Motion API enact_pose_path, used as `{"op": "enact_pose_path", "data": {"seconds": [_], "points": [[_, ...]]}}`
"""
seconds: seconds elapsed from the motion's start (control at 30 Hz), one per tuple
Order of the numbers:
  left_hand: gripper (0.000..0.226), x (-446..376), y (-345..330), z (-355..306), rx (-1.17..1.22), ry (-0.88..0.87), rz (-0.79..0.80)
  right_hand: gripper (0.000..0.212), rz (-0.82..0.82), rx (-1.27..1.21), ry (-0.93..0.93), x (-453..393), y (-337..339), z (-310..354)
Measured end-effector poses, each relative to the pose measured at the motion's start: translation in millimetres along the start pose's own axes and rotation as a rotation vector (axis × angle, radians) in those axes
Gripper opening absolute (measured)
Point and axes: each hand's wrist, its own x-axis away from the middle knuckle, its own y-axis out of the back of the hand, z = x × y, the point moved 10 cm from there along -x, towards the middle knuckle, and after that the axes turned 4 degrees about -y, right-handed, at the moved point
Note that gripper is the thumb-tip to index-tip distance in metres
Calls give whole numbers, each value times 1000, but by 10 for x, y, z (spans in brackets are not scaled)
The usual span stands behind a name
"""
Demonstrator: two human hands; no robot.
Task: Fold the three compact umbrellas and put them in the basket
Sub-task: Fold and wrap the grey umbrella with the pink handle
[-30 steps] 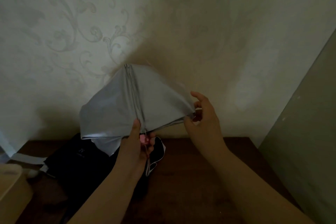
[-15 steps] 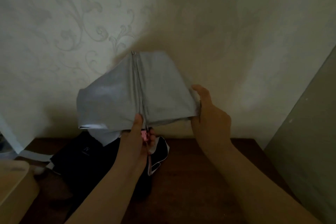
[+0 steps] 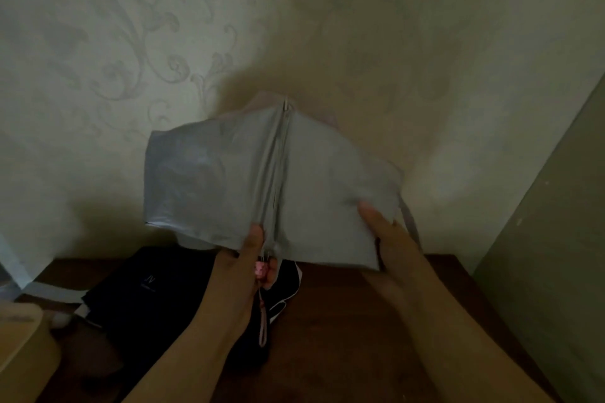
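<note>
A collapsed compact umbrella with a silver-grey inner canopy (image 3: 209, 180) is held upright above the table, its ribs running up the middle. My left hand (image 3: 248, 258) grips its pink handle at the base, and a pink wrist strap (image 3: 263, 324) hangs below. My right hand (image 3: 386, 232) pinches the canopy's lower right flap, thumb on the fabric. A black umbrella (image 3: 147, 304) lies loosely spread on the table under my left forearm. The beige basket (image 3: 23, 347) shows only partly at the lower left edge.
The dark wooden table (image 3: 343, 337) meets a patterned pale wall (image 3: 360, 42) behind. A grey-green panel (image 3: 556, 239) rises at the right. A pale strip of fabric (image 3: 49, 291) lies at the table's far left.
My right hand has slid lower along the right flap and drawn it down and outward. The canopy now spreads wider on both sides of the ribs. My left hand keeps its hold on the handle.
</note>
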Motion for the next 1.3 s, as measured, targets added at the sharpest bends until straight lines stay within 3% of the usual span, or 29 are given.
{"op": "enact_pose_path", "data": {"seconds": [0.07, 0.13, 0.3, 0.4, 0.5, 0.53, 0.6, 0.63, 0.7, 0.77, 0.83, 0.9, 0.97, 1.07, 1.2, 1.3], "points": [[29, 0, 18, 14, -18, 1, -7, 24, -106, 137, 98, -31, 8, 207], [30, -19, 54, 30, -49, 7, -27, 13, -189, 210, 167, 8, 25, 363], [11, -46, 103, 85, 70, 16, -53, 17, -315, 109, 72, 32, 321, 169], [9, -12, 119, 92, 8, 0, -19, 27, -315, 30, -35, 16, 433, -49], [9, 18, 158, 127, -28, 8, -10, 18, -357, 98, -112, 11, 593, -131], [7, 28, 152, 134, -36, 9, 7, 19, -380, 173, -180, 34, 655, -181], [4, 43, 145, 141, -51, 8, 38, 23, -365, 617, -314, 135, 685, -201], [5, 50, 150, 137, -60, 5, 46, 30, -331, 900, -294, 149, 668, -118], [8, 65, 144, 144, -80, 2, 64, 39, -405, 1308, 19, 211, 458, 337], [5, 70, 132, 176, -84, 9, 68, 33, -607, 1362, 447, 418, 93, 903], [6, 73, 127, 214, -80, 26, 53, 22, -548, 1278, 683, 438, -311, 1180], [8, 76, 114, 233, -84, 45, 51, 15, -352, 1364, 713, 204, -677, 1188], [10, 79, 84, 232, -97, 52, 70, 32, -220, 1552, 705, -89, -912, 1070], [10, 80, 75, 237, -117, 65, 95, 29, -228, 1698, 683, -409, -960, 994], [25, 88, 65, 169, -182, 15, 181, 22, -178, 1597, 668, -500, -964, 1034], [24, 53, 107, 166, -223, -11, 161, 21, -178, 1614, 715, -503, -971, 1025]]}}
